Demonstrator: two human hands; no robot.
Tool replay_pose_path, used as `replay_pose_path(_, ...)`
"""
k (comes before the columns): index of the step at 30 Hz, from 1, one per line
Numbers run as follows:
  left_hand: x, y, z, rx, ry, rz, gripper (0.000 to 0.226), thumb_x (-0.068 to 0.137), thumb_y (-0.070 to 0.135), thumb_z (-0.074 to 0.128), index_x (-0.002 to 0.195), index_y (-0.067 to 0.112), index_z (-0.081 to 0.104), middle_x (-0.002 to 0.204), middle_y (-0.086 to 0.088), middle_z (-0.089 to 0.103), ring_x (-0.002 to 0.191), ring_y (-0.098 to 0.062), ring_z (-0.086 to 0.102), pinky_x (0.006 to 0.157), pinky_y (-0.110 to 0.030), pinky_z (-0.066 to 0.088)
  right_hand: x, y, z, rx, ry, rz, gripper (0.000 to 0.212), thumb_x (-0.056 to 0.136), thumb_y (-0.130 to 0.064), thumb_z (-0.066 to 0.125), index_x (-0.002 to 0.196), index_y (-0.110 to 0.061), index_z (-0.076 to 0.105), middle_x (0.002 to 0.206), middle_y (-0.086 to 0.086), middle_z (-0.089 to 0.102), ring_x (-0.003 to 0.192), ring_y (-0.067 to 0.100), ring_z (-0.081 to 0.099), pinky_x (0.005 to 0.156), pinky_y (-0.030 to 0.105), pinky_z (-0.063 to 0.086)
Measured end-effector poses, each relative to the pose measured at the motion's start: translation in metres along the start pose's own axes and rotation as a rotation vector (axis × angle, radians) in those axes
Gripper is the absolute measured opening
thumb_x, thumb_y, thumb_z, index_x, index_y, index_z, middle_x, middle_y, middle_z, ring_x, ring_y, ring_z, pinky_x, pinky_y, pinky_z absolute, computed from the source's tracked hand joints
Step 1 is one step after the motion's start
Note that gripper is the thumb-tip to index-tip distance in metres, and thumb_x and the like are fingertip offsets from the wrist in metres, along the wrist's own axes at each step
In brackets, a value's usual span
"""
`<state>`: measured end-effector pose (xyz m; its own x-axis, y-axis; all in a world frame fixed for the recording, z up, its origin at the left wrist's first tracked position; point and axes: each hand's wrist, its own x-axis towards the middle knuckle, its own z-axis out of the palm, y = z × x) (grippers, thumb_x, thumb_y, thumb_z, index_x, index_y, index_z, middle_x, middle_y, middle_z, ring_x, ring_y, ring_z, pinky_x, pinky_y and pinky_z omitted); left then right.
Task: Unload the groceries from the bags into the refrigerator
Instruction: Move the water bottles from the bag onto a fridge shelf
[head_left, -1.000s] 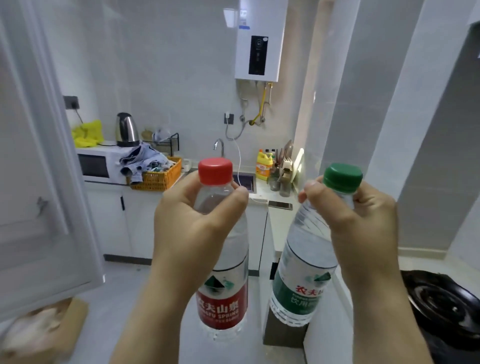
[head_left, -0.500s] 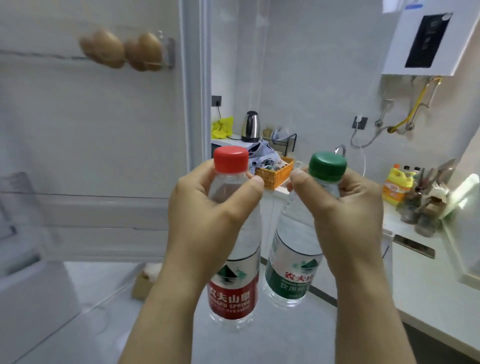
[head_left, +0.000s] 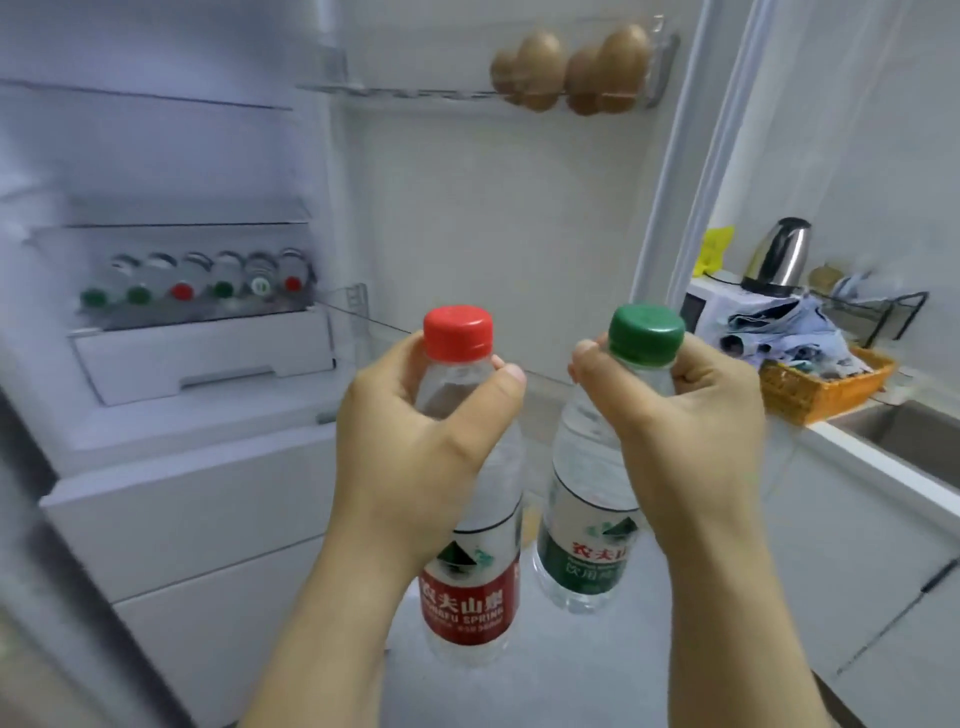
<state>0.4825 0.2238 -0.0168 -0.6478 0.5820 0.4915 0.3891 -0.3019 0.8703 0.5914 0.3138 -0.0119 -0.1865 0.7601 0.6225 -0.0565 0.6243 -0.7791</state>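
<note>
A: What does the left hand have?

B: The left hand (head_left: 415, 447) grips the red-capped bottle (head_left: 470, 597) round its neck. The thumb is on the near side and the fingers curl behind. The cap stands above the fist and the labelled body hangs below it, at frame centre.

A: And the right?

B: The right hand (head_left: 685, 431) holds the green-capped bottle (head_left: 587, 525) the same way, upright and just right of the first. I cannot tell whether the bottles touch.

A: The refrigerator?

B: The refrigerator (head_left: 197, 499) stands open at left. A row of bottles (head_left: 197, 291) lies on a middle-left shelf, and brown oval things (head_left: 571, 73) sit in the door rack, top centre.
</note>
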Motion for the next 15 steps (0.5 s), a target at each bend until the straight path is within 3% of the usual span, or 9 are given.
replay_pose_path(3,0.009,-0.01,-0.04,0.069,0.089,-0.011,0.016,0.071,0.032,0.067,0.075,0.017,0.067,0.072,-0.001,0.069,0.071,-0.017,0.066,0.072,-0.036,0.057,-0.004,-0.003,0.043,0.055,-0.086,0.008,0.025,0.074,-0.024,0.071,0.072,0.0,0.065,0.072,0.019,0.062,0.07,0.032,0.056,0.058,0.032,0.046)
replay_pose_path(8,0.032,-0.022,-0.11,0.111,0.184,0.006,0.014,0.07,0.032,0.067,0.073,0.018,0.067,0.07,0.0,0.069,0.068,-0.016,0.066,0.07,-0.034,0.055,-0.011,-0.022,0.119,0.142,-0.187,-0.007,0.026,0.074,-0.021,0.069,0.072,0.004,0.063,0.076,0.025,0.06,0.065,0.014,0.05,0.059,0.023,0.039)
replay_pose_path(11,0.048,-0.03,-0.156,0.118,0.208,0.023,0.014,0.072,0.03,0.067,0.073,0.016,0.067,0.07,-0.002,0.069,0.069,-0.018,0.066,0.072,-0.038,0.057,-0.015,-0.033,0.168,0.192,-0.218,-0.017,0.027,0.073,-0.018,0.068,0.072,0.008,0.06,0.075,0.029,0.057,0.065,0.014,0.048,0.058,0.022,0.037)
replay_pose_path(15,0.065,-0.042,-0.209,0.171,0.237,0.058,0.015,0.072,0.031,0.066,0.072,0.017,0.066,0.069,-0.001,0.068,0.065,-0.013,0.062,0.062,-0.02,0.051,-0.022,-0.043,0.228,0.211,-0.233,-0.018,0.023,0.074,-0.012,0.07,0.072,0.009,0.06,0.073,0.028,0.056,0.063,0.013,0.044,0.056,0.02,0.036)
